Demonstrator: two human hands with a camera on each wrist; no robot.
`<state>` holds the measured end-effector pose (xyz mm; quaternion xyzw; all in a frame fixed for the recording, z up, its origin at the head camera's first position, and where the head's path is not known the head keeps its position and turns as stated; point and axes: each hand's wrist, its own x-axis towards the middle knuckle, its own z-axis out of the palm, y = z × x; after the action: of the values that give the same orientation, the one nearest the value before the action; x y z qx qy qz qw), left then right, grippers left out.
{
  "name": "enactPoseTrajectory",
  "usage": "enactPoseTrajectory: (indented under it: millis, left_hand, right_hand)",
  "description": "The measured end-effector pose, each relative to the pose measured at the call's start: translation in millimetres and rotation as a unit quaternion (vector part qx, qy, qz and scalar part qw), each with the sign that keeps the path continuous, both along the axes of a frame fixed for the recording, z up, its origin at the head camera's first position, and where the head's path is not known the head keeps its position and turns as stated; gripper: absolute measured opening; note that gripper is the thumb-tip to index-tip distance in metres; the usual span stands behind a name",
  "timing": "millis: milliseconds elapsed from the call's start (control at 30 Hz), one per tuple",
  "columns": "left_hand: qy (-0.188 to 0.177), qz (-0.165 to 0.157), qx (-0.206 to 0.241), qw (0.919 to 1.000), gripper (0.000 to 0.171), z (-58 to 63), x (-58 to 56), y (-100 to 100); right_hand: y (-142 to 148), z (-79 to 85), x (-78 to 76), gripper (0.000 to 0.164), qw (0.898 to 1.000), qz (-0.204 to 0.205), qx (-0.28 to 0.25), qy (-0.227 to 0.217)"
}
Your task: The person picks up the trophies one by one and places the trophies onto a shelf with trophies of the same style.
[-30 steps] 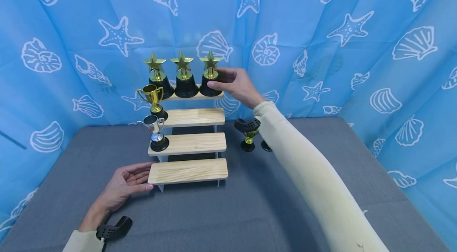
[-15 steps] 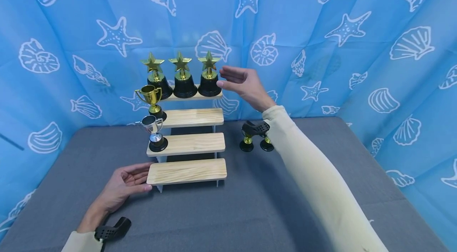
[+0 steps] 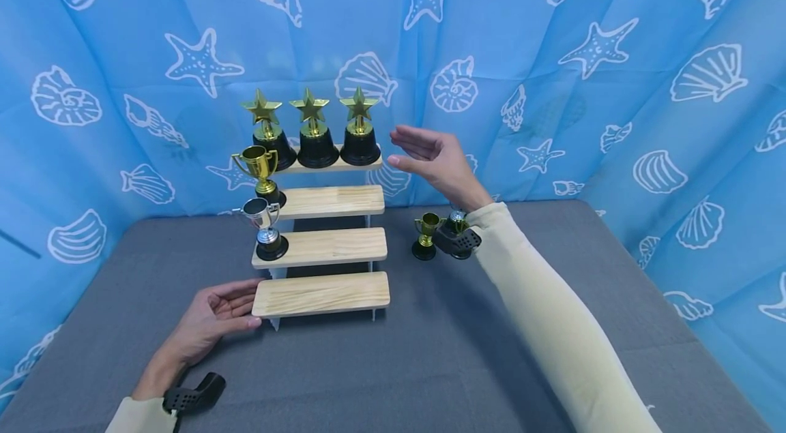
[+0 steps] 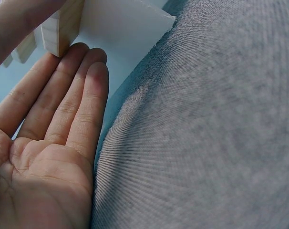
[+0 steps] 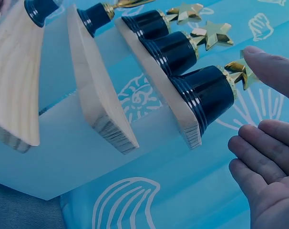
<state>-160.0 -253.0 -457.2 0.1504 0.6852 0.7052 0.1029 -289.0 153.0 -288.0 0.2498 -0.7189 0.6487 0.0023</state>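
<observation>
A tiered display stand with wooden shelves (image 3: 325,293) bears several trophies. Three gold star trophies on black bases line the top shelf; the rightmost star trophy (image 3: 360,140) is nearest my right hand (image 3: 439,159), which hovers beside it with fingers extended, holding nothing. In the right wrist view that star trophy (image 5: 209,95) stands upright at the shelf's end, apart from my fingers (image 5: 261,150). My left hand (image 3: 205,317) is at the left end of the lowest shelf, thumb at its front corner. Its straight fingers (image 4: 77,105) reach the shelf's end in the left wrist view.
A gold cup trophy (image 3: 260,170) and a silver cup trophy (image 3: 267,225) stand at the left ends of the middle shelves. Right of the stand, another gold cup (image 3: 428,232) and a partly hidden silver cup (image 3: 456,218) stand on the grey tabletop (image 3: 393,378). A blue curtain hangs behind.
My right hand has let go of the rightmost star trophy and moved away to the right and slightly down. The left hand keeps its place at the lowest shelf.
</observation>
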Motion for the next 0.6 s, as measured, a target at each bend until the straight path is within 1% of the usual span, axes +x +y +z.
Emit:
enactPoseTrajectory:
  millis: [133, 333, 600]
  left_hand:
    - [0.005, 0.001, -0.005, 1.0000, 0.069, 0.1, -0.8, -0.2]
    - [0.006, -0.002, 0.000, 1.0000, 0.068, -0.3, -1.7, -0.9]
    - [0.012, -0.007, 0.005, 0.9999, 0.067, -1.9, -1.9, -1.7]
  right_hand:
    - [6.5, -3.0, 9.0, 0.065, 1.000, -0.007, -0.003, 0.006]
    - [14.5, -6.0, 22.4, 0.064, 1.000, -0.021, 0.014, 0.013]
    - [24.4, -13.3, 41.3, 0.061, 0.999, -0.028, 0.011, 0.021]
